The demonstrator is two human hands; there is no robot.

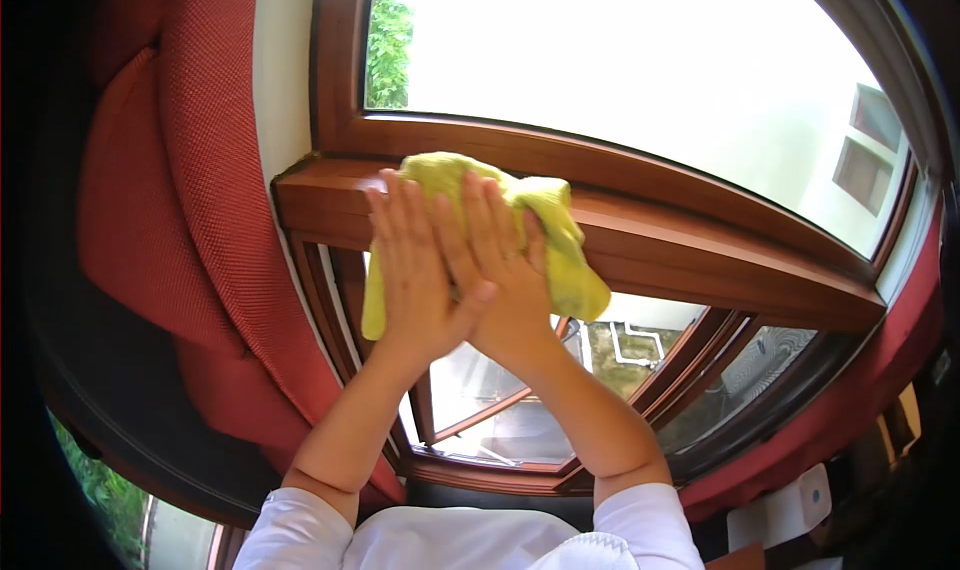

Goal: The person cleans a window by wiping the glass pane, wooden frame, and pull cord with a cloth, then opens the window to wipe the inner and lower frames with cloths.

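A yellow-green cloth lies bunched against the brown wooden crossbar of a window frame, its ends hanging over the front. My left hand rests flat on the cloth's left part, fingers stretched upward. Beside it, my right hand presses flat on the middle of the cloth with its fingers slightly spread. The thumbs cross where the hands meet. Both palms face away from me, so what lies under them is hidden. Part of the cloth folds up past the right hand's outer fingers.
Red curtain fabric hangs at the left. Above the crossbar is a large bright window pane. Below it, a lower wood-framed window shows white pipes outside. A white box-like object sits at the lower right.
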